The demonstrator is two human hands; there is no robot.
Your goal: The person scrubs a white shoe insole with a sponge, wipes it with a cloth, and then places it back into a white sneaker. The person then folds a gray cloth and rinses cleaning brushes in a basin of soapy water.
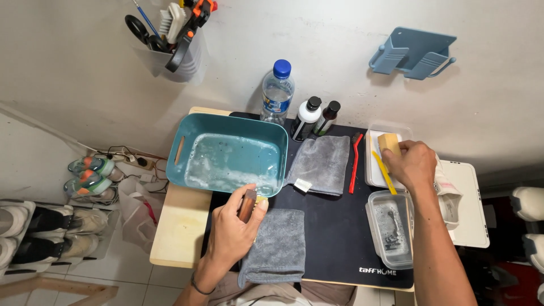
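Beside the near rim of a teal basin (187,133), the person's left hand (235,226) closes around a small brown-handled brush (247,204), fingers wrapped tight on the wooden grip, bristle end hidden behind the thumb. Such a brush looks light and stiff, likely slick when wet, and is best held mid-handle as it is now. Soapy water lies in the basin, which would be heavy and prone to slosh if shifted.

Across the dark mat (334,232), the right hand (413,164) rests on a white tray (371,164), touching a tan block (389,141) and a thin yellow tool (384,173); whether it actually grips either cannot be told. A folded grey cloth (277,243) lies just under the left hand, soft and limp, and a second grey cloth (320,164) sits between the basin and a red-handled brush (355,164). A clear lidded box (391,226) stands near the right forearm, close enough to be knocked. At the back, a water bottle (277,93) and two small dark-capped bottles (314,118) stand upright against the wall, tall and easy to tip. A wall-hung cup of tools (181,39) hangs above, and shoes (90,175) fill a rack on the left.
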